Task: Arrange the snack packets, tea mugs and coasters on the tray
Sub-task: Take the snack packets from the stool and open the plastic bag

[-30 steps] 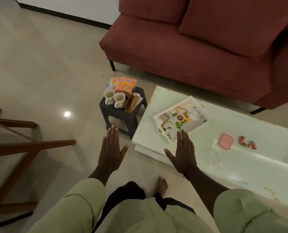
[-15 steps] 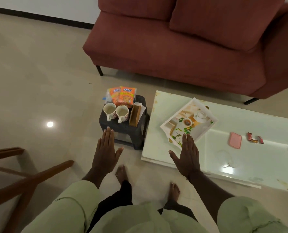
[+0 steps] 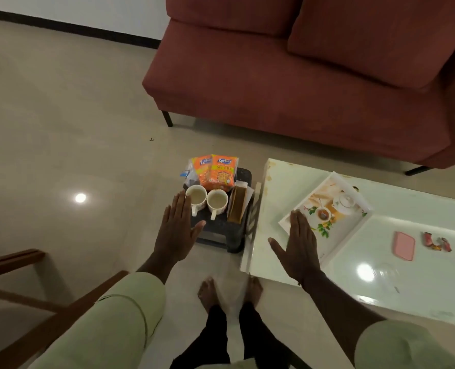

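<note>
Both hands are spread flat, palms down, fingers straight and together, thumbs out, holding nothing. The left hand (image 3: 177, 233) is at the near left corner of a small dark stool (image 3: 221, 229), its fingertips overlapping the rim of the left mug in the head view; whether they touch it cannot be told. The right hand (image 3: 299, 249) is over the near left part of the desk (image 3: 407, 283), fingertips at the tray's near corner.

On the stool, two white mugs (image 3: 206, 199) stand side by side along the near edge, handles toward the person. Two orange snack packets (image 3: 217, 173) stand upright just behind them at the far edge. Brown coasters (image 3: 238, 206) stand on edge along the right side.

The tray (image 3: 346, 226) – white-rimmed, printed with a teapot and cup – lies askew near the desk's left end. A pink lid (image 3: 404, 245) and sweet wrappers (image 3: 436, 242) lie to its right.
</note>
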